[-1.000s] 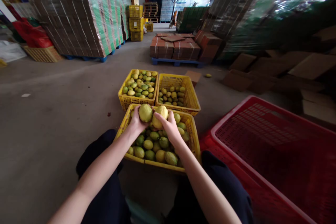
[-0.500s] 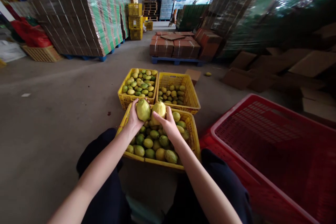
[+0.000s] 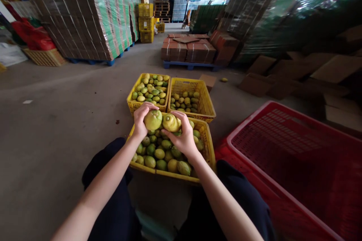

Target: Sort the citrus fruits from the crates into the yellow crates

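Note:
My left hand (image 3: pixel 140 122) is closed round a greenish-yellow lemon (image 3: pixel 153 119), and my right hand (image 3: pixel 184 137) is closed round a yellower lemon (image 3: pixel 170 122). Both fruits are held side by side, touching, above the far end of the nearest yellow crate (image 3: pixel 207 147), which is heaped with green and yellow lemons. Beyond it stand two more yellow crates: the left one (image 3: pixel 131 102) is full of lemons, the right one (image 3: pixel 206 99) holds a shallower layer.
A large empty red crate (image 3: pixel 283 150) sits at my right. My dark-trousered knees flank the near crate. Wrapped pallets of flat cartons (image 3: pixel 85 11) rise at the left and right. A low pallet of brown boxes (image 3: pixel 192 51) lies ahead, loose cartons (image 3: pixel 296 75) at right.
Both hands have turned the lemons over and drawn them slightly lower and nearer; my fingers now curl over the tops of the fruit.

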`<state>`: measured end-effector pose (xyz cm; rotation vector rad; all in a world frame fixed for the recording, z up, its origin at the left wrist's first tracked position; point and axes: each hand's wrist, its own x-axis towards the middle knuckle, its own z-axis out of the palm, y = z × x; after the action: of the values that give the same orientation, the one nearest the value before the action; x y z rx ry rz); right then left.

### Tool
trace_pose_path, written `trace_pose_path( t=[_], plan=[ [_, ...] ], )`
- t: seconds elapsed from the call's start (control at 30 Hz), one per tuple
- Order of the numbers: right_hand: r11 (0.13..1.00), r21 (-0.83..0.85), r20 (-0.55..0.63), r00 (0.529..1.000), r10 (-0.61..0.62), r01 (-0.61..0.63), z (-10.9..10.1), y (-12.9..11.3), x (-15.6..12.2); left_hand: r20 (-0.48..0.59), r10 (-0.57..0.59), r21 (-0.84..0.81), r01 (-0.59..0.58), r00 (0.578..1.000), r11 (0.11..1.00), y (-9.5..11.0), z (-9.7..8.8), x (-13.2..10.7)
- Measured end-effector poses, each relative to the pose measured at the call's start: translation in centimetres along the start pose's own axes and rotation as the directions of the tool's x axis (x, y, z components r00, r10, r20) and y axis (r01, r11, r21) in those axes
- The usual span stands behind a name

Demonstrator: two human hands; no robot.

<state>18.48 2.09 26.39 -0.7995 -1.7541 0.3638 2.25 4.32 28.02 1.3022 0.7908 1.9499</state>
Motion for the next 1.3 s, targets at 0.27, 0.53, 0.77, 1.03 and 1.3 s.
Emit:
trace_pose_path(
  t=[0.27,0.53,0.77,1.03,1.3],
  plan=[
    [0.992,0.116,0.044,0.998,0.047,-0.052,0.2,-1.1,-0.2,-0.078,-0.122,-0.046,0.119,0.989,0.992,1.3,-0.2,0.9],
    [0.668,0.493,0.137,0.808,0.573,-0.558,1.5,0.0,0.0,-0.291,-0.765,-0.495,0.595,0.574,0.634,-1.3,0.9,0.6],
    [0.478,0.635,0.125,0.692,0.711,-0.607,1.2,0.4,0.8,-0.083,-0.901,-0.543,0.739,0.425,0.399,-1.5,2.6,-0.9],
    [0.155,0.788,0.288,0.579,0.763,-0.596,0.7,1.8,1.6,0.048,-0.828,-0.599,0.680,0.559,0.424,-1.3,2.7,0.0],
    [0.032,0.823,0.291,0.470,0.834,-0.567,0.3,1.2,1.9,0.040,-0.832,-0.597,0.681,0.553,0.424,-0.6,3.3,0.0]
  ],
)
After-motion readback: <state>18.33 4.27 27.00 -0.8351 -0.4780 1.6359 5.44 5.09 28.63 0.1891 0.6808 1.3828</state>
